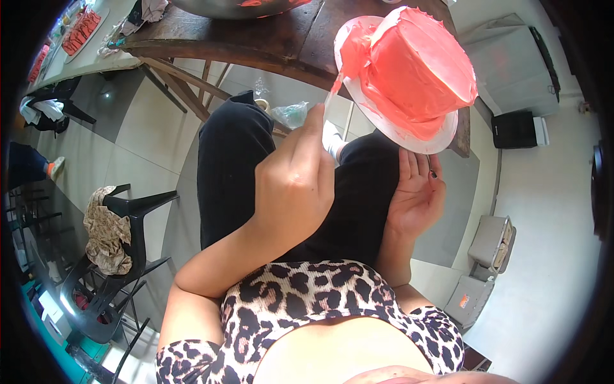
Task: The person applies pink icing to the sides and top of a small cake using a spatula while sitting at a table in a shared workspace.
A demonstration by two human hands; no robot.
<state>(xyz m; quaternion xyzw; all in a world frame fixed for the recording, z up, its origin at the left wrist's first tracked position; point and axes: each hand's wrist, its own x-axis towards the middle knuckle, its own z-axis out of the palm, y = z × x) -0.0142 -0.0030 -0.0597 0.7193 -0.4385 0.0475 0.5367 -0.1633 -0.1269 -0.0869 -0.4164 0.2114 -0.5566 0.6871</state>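
A tall cake (407,67) coated in uneven coral-pink frosting sits on a round white board (448,134) at the dark wooden table's near right corner. Frosting is smeared on the board's rim. My left hand (297,182) is closed on a thin, pale spreading tool (333,93), probably a spatula or knife; its frosted end is at the board's left side, by a thick lump of frosting. My right hand (416,192) is palm up at the board's lower rim, its fingertips partly hidden there; whether it grips the board is not clear.
A metal bowl (240,8) with pink frosting stands on the wooden table (268,41). Pink frosted cakes (81,33) lie on a white table at upper left. A black plastic chair (136,206) with a cloth is at left. Another person's foot (56,168) shows at far left.
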